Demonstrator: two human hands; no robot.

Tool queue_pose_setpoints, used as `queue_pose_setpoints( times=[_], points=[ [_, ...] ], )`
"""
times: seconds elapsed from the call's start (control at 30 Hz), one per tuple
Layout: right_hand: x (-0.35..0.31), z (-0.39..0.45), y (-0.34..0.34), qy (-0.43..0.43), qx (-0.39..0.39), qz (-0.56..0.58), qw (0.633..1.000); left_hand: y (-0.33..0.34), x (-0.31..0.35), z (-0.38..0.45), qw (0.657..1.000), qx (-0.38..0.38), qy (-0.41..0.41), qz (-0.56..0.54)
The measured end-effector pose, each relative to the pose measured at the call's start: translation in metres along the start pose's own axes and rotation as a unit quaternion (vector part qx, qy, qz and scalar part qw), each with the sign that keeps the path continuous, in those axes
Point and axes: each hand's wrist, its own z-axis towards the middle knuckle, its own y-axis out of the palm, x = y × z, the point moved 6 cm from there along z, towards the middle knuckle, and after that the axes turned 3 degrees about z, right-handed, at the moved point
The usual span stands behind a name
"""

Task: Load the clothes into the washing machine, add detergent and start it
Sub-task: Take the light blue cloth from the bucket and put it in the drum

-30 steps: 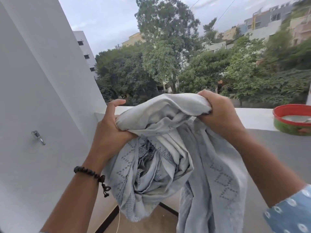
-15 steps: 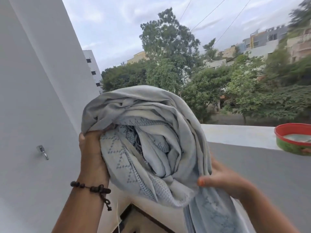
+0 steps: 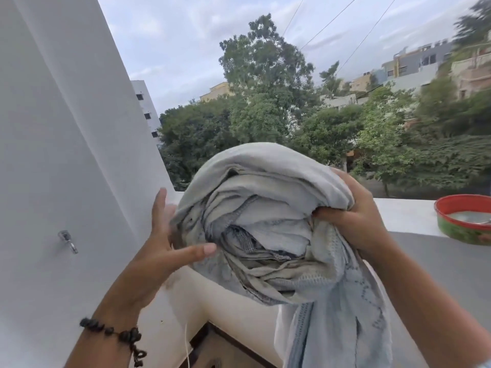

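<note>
Head view shows my right hand (image 3: 356,216) now clutching the bundled grey cloth (image 3: 268,221) at its right edge, where half a second ago it was underneath; my left hand (image 3: 162,251), fingers straight, steadies the left side; gathered, ready to carry, no washing machine visible.

A single wide-angle view, worn on the person's head, looks forward and only slightly down, out over a balcony parapet (image 3: 409,216) toward trees (image 3: 265,102) and buildings far off under a cloudy sky. Both forearms rise from the bottom edge, so the left hand (image 3: 159,251) and right hand (image 3: 356,216) sit close to the lens, with the bundled cloth (image 3: 265,208) between them filling the near centre. A white wall (image 3: 66,155) runs along the left; a red-rimmed bowl (image 3: 467,219) sits at the right edge
</note>
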Motion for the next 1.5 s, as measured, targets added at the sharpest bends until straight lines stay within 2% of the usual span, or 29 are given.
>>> queue_pose_setpoints(
  times=[0.07, 0.17, 0.23, 0.3, 0.37, 0.43, 0.6, 0.77, 0.93, 1.07, 1.2, 1.37, 1.5],
  points=[
    [-0.013, 0.01, 0.007, -0.034, -0.038, -0.069, 0.996, 0.009, 0.019, -0.005, 0.986, -0.008, 0.032, 0.163],
    [-0.022, 0.015, 0.036, -0.073, -0.111, -0.177, 0.975, 0.035, 0.037, -0.003, 0.912, -0.028, 0.13, 0.389],
    [-0.027, 0.011, 0.059, -0.116, -0.161, -0.264, 0.944, 0.054, 0.04, 0.005, 0.87, -0.039, 0.167, 0.462],
    [-0.031, 0.007, 0.075, -0.161, -0.201, -0.313, 0.914, 0.069, 0.035, 0.012, 0.855, -0.049, 0.186, 0.481],
    [-0.032, 0.006, 0.082, -0.171, -0.216, -0.321, 0.906, 0.07, 0.028, 0.016, 0.881, -0.015, 0.213, 0.422],
    [-0.029, 0.007, 0.082, -0.136, -0.234, -0.316, 0.909, 0.064, 0.021, 0.018, 0.915, 0.03, 0.225, 0.334],
    [-0.014, 0.007, 0.051, 0.058, -0.335, -0.223, 0.914, 0.046, 0.011, 0.022, 0.952, 0.108, 0.204, 0.201],
    [0.03, -0.008, 0.012, 0.187, -0.329, -0.076, 0.923, 0.013, 0.007, 0.027, 0.964, 0.186, 0.181, 0.057],
    [0.078, -0.037, 0.006, 0.285, -0.299, 0.003, 0.911, -0.013, 0.006, 0.029, 0.954, 0.242, 0.162, -0.07],
    [0.093, -0.04, 0.012, 0.275, -0.235, 0.088, 0.928, -0.018, -0.008, 0.03, 0.945, 0.25, 0.153, -0.146],
    [0.1, -0.043, 0.022, 0.275, -0.193, 0.18, 0.924, -0.01, -0.024, 0.024, 0.933, 0.269, 0.114, -0.209],
    [0.1, -0.037, 0.036, 0.24, -0.097, 0.159, 0.953, -0.005, -0.044, 0.022, 0.936, 0.269, 0.045, -0.224],
    [0.108, -0.04, 0.039, 0.238, -0.041, 0.181, 0.954, -0.008, -0.057, 0.022, 0.949, 0.247, -0.01, -0.197]
  ],
)
